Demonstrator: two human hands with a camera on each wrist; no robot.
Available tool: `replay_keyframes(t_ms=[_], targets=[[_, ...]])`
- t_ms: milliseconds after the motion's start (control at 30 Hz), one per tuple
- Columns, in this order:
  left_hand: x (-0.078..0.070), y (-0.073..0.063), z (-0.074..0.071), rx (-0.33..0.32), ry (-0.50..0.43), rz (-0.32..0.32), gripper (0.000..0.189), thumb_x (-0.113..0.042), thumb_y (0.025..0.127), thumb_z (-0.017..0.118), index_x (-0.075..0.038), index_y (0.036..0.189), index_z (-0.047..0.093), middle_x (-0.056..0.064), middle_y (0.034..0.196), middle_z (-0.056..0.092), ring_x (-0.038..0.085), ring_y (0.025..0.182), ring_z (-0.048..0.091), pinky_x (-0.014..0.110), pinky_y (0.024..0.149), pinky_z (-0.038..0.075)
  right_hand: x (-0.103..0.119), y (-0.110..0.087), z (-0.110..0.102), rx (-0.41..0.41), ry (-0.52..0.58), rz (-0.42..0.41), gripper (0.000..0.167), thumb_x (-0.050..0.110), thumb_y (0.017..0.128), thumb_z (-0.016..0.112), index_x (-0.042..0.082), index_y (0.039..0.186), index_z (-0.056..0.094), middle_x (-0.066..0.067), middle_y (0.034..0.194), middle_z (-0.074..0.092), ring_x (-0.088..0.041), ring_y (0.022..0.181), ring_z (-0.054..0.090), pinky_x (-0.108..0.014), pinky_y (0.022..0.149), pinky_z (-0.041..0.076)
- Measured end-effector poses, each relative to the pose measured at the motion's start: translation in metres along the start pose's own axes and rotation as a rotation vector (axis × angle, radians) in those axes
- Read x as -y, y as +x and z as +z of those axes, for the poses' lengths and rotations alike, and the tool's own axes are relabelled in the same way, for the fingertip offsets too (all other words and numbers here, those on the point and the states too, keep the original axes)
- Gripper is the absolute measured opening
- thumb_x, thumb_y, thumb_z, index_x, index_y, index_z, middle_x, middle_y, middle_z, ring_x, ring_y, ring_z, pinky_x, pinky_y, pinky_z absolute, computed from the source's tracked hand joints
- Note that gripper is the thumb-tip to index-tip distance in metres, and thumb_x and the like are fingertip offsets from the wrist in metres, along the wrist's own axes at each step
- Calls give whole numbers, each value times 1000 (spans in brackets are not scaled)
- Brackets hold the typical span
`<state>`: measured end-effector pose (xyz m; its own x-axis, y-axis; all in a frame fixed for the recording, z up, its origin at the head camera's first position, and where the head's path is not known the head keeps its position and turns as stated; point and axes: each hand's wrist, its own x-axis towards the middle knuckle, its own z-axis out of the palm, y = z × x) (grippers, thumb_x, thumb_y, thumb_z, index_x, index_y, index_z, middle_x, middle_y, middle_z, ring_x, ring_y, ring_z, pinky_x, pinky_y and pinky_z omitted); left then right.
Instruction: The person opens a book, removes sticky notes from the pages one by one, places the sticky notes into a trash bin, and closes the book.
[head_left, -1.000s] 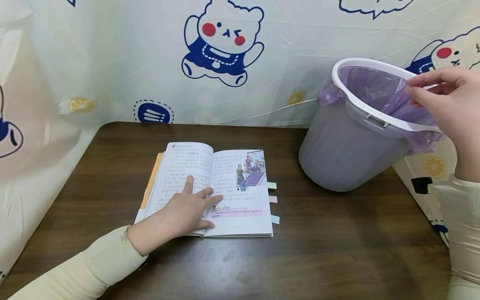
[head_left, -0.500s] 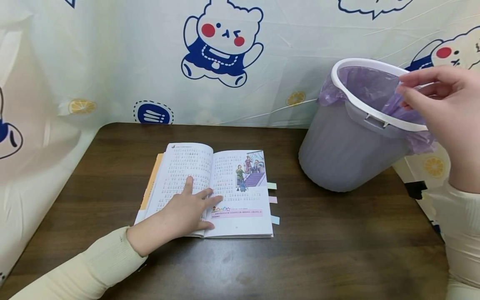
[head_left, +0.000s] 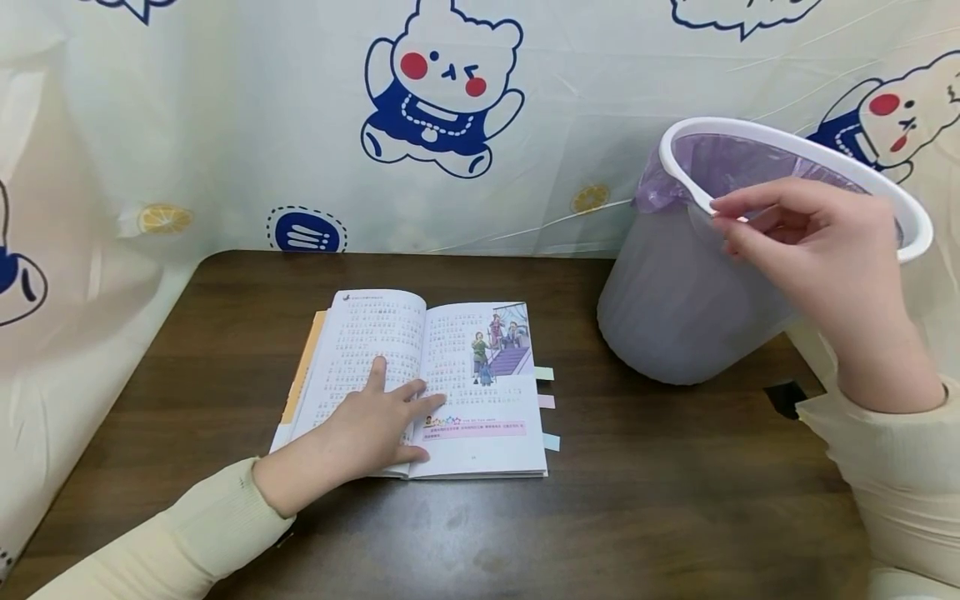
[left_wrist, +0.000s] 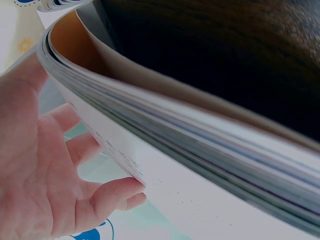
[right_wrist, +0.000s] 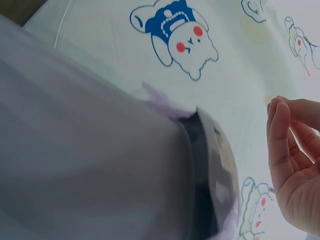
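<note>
An open book (head_left: pixel 480 450) with printed pages and a small picture lies on the dark table. My left hand (head_left: pixel 367 425) rests on its left page and gutter, fingers spread. The left wrist view shows the curved page edges of the book (left_wrist: pixel 190 145) beside the palm and fingers of my left hand (left_wrist: pixel 55 165). My right hand (head_left: pixel 817 242) hangs in front of the rim of a grey waste bin (head_left: pixel 675 308), its fingers loosely bent towards the thumb. I see nothing held in it. In the right wrist view, the fingertips of my right hand (right_wrist: pixel 295 160) lie close together, apart from the bin.
The bin has a white rim (head_left: pixel 678 137) and a purple liner (head_left: pixel 738 158), and stands tilted at the back right of the table (head_left: pixel 600 517). Coloured sticky tabs (head_left: pixel 547 402) stick out from the book's right edge. A patterned curtain (head_left: pixel 300 100) hangs behind.
My right hand has moved left and down, from over the bin's opening to the front of its rim. My left hand stays on the book.
</note>
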<state>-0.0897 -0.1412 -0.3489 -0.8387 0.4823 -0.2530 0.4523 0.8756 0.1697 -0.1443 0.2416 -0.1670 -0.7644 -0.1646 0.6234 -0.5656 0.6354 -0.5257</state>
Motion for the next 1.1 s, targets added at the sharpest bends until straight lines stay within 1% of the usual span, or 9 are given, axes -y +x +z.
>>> replay_keyframes(t_ms=[133, 233, 333, 533, 633, 733, 900, 1033, 1100], targets=[[2, 0, 1, 3, -16, -8, 72, -47, 84, 82, -20, 147, 59, 17, 149, 54, 70, 134, 30, 61, 69, 59, -1, -4, 14, 48, -22, -48, 15, -8, 85, 77, -5, 100, 78, 23, 79, 70, 5, 63, 63, -6, 65, 48], [4, 0, 1, 5, -31, -10, 72, -46, 84, 83, -19, 147, 59, 18, 149, 54, 70, 134, 30, 61, 69, 58, -4, -7, 27, 105, -18, -64, 12, -5, 88, 76, -2, 99, 79, 19, 75, 69, 4, 63, 62, -7, 62, 47], [4, 0, 2, 3, -39, -10, 71, -45, 85, 83, -19, 147, 59, 18, 149, 54, 70, 134, 30, 62, 69, 58, -11, -13, 43, 156, 15, -55, 12, -4, 89, 76, 0, 99, 79, 12, 70, 68, 3, 62, 61, -9, 60, 46], [4, 0, 2, 2, -35, -1, 72, -45, 85, 82, -20, 148, 58, 17, 149, 53, 69, 135, 30, 61, 70, 58, -31, -32, 75, 267, 89, 12, 12, -2, 91, 75, 1, 102, 79, -5, 76, 71, -3, 63, 63, -12, 61, 49], [3, 1, 1, 4, -29, 3, 72, -45, 85, 82, -19, 148, 58, 18, 149, 53, 69, 135, 30, 60, 71, 58, -36, -38, 89, 338, 121, 61, 10, 1, 94, 74, 2, 103, 78, -8, 82, 73, -7, 65, 65, -15, 64, 52], [3, 1, 0, 5, -26, 1, 72, -45, 85, 82, -19, 148, 58, 18, 149, 53, 69, 135, 31, 60, 71, 59, -40, -42, 103, 405, 133, 104, 10, 6, 95, 74, 3, 103, 78, -6, 85, 74, -12, 66, 67, -18, 65, 53], [3, 0, 0, -2, -24, 0, 72, -46, 85, 82, -19, 148, 58, 17, 149, 53, 70, 134, 30, 61, 70, 58, -53, -48, 128, 529, 60, 132, 11, 10, 95, 74, 5, 104, 79, -3, 89, 74, -17, 73, 67, -27, 68, 54], [3, -1, 1, -9, -28, -5, 72, -46, 85, 82, -20, 148, 58, 17, 149, 54, 70, 134, 30, 61, 69, 58, -69, -54, 148, 657, -2, 163, 19, 13, 96, 74, 3, 111, 78, -8, 103, 75, -19, 86, 67, -37, 77, 55], [3, -1, 2, -11, -28, -6, 72, -46, 85, 82, -20, 148, 58, 17, 149, 54, 70, 134, 30, 61, 69, 58, -78, -57, 158, 724, -21, 199, 23, 15, 96, 74, 2, 114, 76, -9, 106, 75, -20, 88, 67, -39, 79, 55]])
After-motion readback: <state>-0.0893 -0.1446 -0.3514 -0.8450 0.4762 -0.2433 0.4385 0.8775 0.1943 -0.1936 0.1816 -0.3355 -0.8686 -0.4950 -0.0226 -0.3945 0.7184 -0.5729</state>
